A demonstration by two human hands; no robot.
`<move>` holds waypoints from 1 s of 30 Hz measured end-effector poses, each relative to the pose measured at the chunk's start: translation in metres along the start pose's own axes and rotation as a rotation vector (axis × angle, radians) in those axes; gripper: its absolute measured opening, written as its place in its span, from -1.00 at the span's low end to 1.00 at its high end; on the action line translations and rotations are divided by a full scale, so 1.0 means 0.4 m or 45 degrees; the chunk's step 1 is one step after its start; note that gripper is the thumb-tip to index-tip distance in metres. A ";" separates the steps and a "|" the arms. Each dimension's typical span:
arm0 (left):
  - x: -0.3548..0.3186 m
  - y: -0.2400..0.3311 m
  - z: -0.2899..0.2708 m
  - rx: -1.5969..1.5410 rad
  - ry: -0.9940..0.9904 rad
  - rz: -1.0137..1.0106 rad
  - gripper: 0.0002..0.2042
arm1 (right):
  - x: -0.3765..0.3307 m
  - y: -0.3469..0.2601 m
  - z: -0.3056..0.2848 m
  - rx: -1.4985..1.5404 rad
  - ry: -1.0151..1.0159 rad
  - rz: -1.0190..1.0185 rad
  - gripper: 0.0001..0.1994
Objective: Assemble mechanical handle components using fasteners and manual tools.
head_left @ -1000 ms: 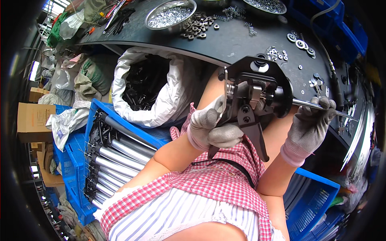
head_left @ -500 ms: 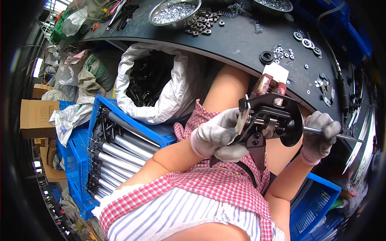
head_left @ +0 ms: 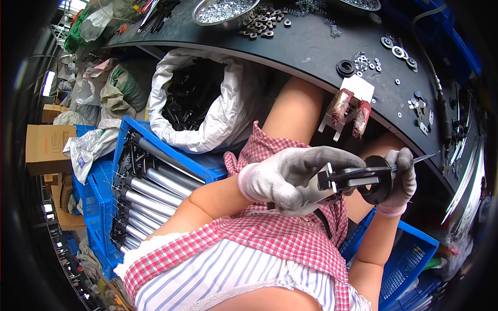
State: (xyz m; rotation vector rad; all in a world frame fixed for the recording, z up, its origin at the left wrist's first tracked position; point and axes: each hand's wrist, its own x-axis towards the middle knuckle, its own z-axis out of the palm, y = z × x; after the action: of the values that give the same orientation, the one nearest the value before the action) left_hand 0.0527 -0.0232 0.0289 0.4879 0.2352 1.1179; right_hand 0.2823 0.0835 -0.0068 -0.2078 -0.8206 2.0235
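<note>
My left hand (head_left: 290, 173), in a grey-white glove, is closed around the handle end of a black metal caulking gun (head_left: 353, 179) above my lap. The gun is seen nearly edge-on, so much of its mechanism is hidden. At its right end is a round black disc (head_left: 377, 192). A thin steel rod (head_left: 426, 156) runs out past the disc. My gloved right hand (head_left: 400, 181) pinches the rod close to the disc. Just beyond the gun, a fixture with two tape-wrapped prongs (head_left: 341, 106) sticks out from the table edge.
The dark table (head_left: 306, 59) carries a metal bowl (head_left: 223, 11) of small parts, loose nuts, springs and washers (head_left: 398, 52). At left stand a white sack (head_left: 207, 132) of black parts and a blue crate (head_left: 124, 136) of silver tubes. Another blue crate (head_left: 410, 259) is at lower right.
The caulking gun has been lowered away from the taped prongs and turned from a broadside view to nearly edge-on. My right hand has moved left and closer to the disc.
</note>
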 end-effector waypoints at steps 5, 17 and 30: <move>-0.067 0.070 0.022 0.282 0.269 -0.155 -0.25 | -0.062 -0.082 0.044 -0.860 -0.150 0.341 -0.56; -0.179 0.140 -0.014 0.172 0.131 -0.234 -0.16 | -0.017 -0.098 0.099 -2.179 -0.732 -0.321 -0.63; -0.172 0.138 -0.036 0.340 0.172 0.131 -0.48 | 0.003 -0.080 0.164 -2.162 -0.572 0.073 -0.59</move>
State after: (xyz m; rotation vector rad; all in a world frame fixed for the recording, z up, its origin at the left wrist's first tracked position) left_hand -0.0270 -0.0624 0.0391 0.6674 0.4860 1.2282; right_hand 0.2747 0.0653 0.0634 -0.6933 -2.6275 0.8779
